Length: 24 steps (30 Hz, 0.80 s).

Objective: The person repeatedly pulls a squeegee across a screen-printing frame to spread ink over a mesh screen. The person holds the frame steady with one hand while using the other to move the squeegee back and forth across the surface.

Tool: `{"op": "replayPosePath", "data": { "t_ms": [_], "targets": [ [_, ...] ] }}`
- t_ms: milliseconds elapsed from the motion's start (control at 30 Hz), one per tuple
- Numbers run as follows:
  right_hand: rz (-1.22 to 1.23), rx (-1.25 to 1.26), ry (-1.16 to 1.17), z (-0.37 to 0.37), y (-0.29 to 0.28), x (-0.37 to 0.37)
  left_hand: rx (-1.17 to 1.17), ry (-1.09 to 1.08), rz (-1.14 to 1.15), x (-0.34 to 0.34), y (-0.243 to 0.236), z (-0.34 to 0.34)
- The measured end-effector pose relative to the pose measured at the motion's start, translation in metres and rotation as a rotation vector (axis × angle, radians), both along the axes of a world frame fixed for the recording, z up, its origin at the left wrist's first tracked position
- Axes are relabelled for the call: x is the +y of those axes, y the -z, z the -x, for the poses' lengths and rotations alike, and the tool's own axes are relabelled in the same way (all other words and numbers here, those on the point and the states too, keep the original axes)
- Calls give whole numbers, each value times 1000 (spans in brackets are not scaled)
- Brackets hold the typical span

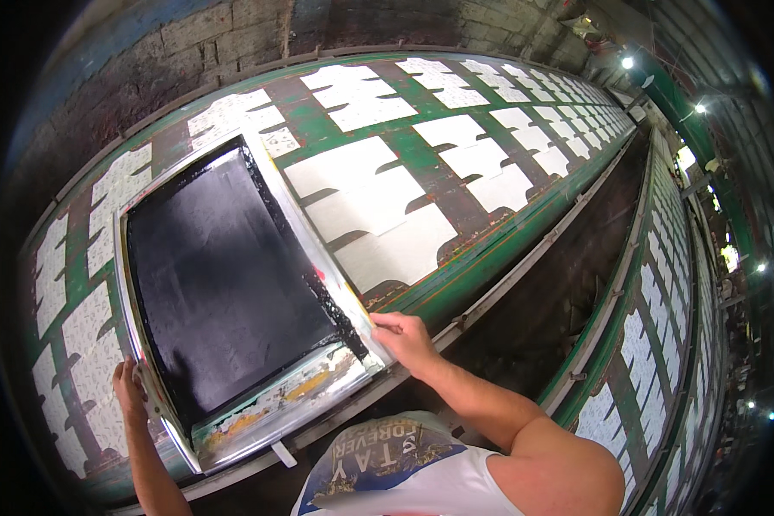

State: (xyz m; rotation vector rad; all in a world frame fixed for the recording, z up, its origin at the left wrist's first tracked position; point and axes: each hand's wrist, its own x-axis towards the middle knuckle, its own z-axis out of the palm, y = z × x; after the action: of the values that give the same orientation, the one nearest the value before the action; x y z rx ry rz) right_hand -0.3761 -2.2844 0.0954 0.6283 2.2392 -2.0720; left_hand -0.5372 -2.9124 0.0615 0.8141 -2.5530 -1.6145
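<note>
A screen-printing frame with a dark mesh lies over the long green table, its metal border smeared with paint. On its near left side is my left hand, with fingers curled around the edge. My right hand pinches the near right edge between thumb and fingers. To the right of the frame lie plain white cut fabric pieces. Left of it and behind it, similar pieces carry a small scattered pattern. Whatever lies directly beneath the dark mesh is hidden.
The green table runs far off to the right, with several rows of white pieces. A metal rail follows its near edge. Across a dark gap stands a second table with more pieces. A block wall rises behind.
</note>
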Motion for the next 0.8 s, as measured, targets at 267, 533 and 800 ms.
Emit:
{"op": "replayPosePath", "data": {
  "t_ms": [267, 533, 800],
  "targets": [
    [-154, 49, 92, 36, 16, 121, 46, -43, -114, 142, -31, 24],
    [-175, -56, 103, 45, 43, 288, 58, -21, -162, 322, -18, 23],
    [-133, -98, 133, 36, 60, 400, 95, -35, -219, 443, -6, 9]
  ]
}}
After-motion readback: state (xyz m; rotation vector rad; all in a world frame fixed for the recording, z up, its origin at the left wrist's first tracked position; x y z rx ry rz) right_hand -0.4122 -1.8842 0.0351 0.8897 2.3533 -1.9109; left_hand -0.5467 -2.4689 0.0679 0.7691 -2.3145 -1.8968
